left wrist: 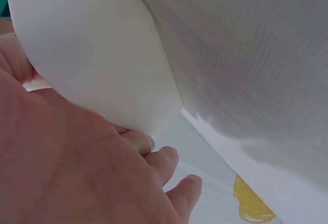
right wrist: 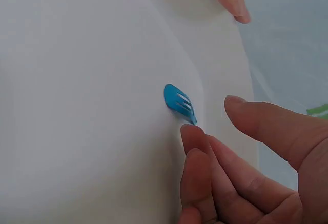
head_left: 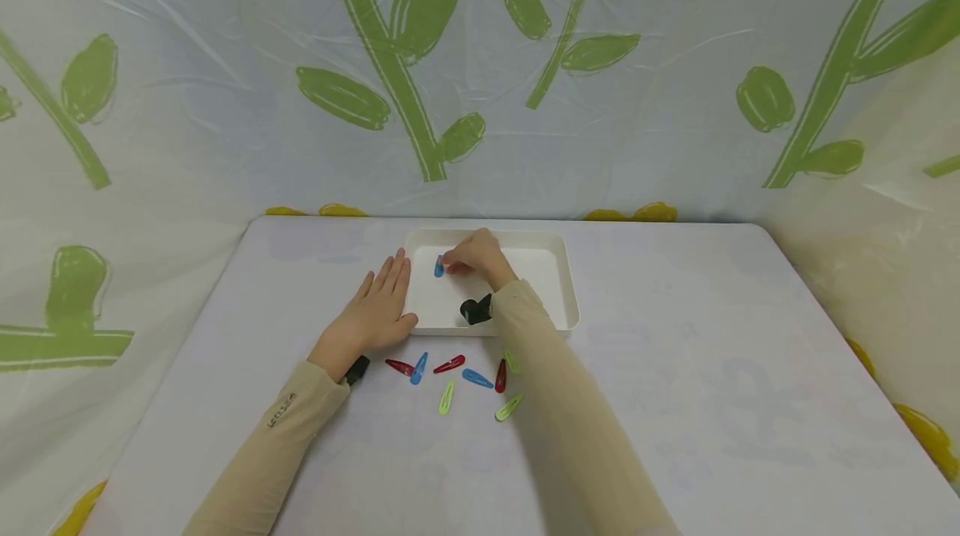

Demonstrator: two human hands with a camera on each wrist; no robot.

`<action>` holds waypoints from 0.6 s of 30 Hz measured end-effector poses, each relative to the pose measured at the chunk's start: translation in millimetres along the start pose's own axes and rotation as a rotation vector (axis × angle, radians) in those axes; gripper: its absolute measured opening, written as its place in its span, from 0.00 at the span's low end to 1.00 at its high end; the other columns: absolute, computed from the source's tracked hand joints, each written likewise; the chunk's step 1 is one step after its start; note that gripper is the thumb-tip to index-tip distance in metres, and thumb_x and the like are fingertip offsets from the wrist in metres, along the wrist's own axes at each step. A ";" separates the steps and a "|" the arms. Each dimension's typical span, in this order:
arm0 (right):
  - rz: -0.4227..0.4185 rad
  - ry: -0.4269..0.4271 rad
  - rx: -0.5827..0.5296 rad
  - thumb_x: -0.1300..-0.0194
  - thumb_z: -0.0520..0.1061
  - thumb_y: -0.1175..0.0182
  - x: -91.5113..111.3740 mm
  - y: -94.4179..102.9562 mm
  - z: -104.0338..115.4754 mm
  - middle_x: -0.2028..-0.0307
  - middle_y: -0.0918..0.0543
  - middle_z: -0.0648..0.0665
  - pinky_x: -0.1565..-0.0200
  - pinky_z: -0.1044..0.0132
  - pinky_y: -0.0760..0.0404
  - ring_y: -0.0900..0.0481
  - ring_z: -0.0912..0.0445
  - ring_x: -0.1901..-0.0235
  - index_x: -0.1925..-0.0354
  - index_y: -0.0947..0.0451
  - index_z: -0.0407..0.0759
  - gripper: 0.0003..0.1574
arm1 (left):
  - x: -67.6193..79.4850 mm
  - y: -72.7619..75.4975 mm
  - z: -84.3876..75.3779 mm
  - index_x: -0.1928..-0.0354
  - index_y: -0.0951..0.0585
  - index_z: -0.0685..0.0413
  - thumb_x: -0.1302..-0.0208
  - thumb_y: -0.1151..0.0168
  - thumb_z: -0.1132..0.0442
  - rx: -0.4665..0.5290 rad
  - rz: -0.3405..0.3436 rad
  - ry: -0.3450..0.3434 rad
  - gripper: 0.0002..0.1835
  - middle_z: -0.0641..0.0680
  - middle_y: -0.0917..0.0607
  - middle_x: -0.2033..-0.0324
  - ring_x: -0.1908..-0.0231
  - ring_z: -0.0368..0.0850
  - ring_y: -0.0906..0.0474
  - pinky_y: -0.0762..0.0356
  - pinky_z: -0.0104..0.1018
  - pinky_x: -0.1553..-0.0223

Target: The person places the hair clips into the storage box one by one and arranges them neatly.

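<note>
A white tray (head_left: pixel 536 294) lies at the back of the table. My left hand (head_left: pixel 377 307) rests along its left side with fingers stretched out and thumb at the front corner; in the left wrist view its fingers (left wrist: pixel 161 165) touch the tray wall. Inside the tray my right hand (head_left: pixel 480 257) reaches to a blue snap hair clip (right wrist: pixel 178 101) near the left wall. One fingertip meets or nearly meets the clip's narrow end, while the thumb (right wrist: pixel 251 116) stands apart. Whether the clip lies flat on the tray floor is hard to tell.
Several snap hair clips lie in front of the tray: blue ones (head_left: pixel 477 378), dark red ones (head_left: pixel 450 364) and light green ones (head_left: pixel 447 397). One light green clip (head_left: pixel 512 361) sits beside my right sleeve. A flower-printed curtain (head_left: pixel 480 144) hangs behind the table (head_left: pixel 690 353).
</note>
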State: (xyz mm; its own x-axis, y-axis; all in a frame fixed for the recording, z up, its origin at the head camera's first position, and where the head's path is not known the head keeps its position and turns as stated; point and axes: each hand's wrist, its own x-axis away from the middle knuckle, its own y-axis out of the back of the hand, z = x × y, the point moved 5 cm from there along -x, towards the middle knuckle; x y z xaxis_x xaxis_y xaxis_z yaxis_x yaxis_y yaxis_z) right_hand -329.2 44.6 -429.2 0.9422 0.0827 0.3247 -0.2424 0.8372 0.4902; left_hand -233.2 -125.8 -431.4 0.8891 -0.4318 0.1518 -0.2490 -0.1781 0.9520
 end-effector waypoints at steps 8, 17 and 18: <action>0.026 0.074 -0.057 0.42 0.46 0.29 16.8 15.0 10.2 0.73 0.13 0.42 0.55 0.52 0.19 0.21 0.55 0.73 0.64 0.13 0.31 0.17 | 2.9 2.1 -1.9 0.24 0.62 0.70 0.30 0.50 0.53 -0.008 -0.004 0.005 0.46 0.65 0.65 0.23 0.24 0.62 0.67 0.63 0.60 0.28; 0.027 0.110 0.007 0.39 0.50 0.30 40.2 30.4 23.2 0.68 0.12 0.43 0.47 0.51 0.21 0.17 0.51 0.63 0.62 0.13 0.37 0.16 | -0.7 -0.8 0.0 0.24 0.64 0.69 0.31 0.51 0.52 0.005 0.014 0.019 0.47 0.64 0.67 0.23 0.24 0.60 0.70 0.65 0.59 0.27; 0.024 0.122 0.019 0.39 0.50 0.30 43.3 31.9 24.6 0.68 0.12 0.44 0.47 0.51 0.21 0.17 0.50 0.63 0.62 0.13 0.38 0.16 | -1.3 -1.7 0.6 0.24 0.64 0.69 0.31 0.51 0.52 0.008 0.015 0.017 0.47 0.64 0.68 0.23 0.24 0.61 0.70 0.66 0.59 0.27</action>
State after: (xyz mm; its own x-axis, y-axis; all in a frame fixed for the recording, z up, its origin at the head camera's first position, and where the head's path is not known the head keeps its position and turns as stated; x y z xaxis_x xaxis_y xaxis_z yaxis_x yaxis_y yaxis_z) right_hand -301.9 61.6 -379.5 0.9569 0.1690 0.2360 -0.2686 0.8237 0.4993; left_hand -234.2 -125.4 -433.4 0.8916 -0.4193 0.1709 -0.2657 -0.1789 0.9473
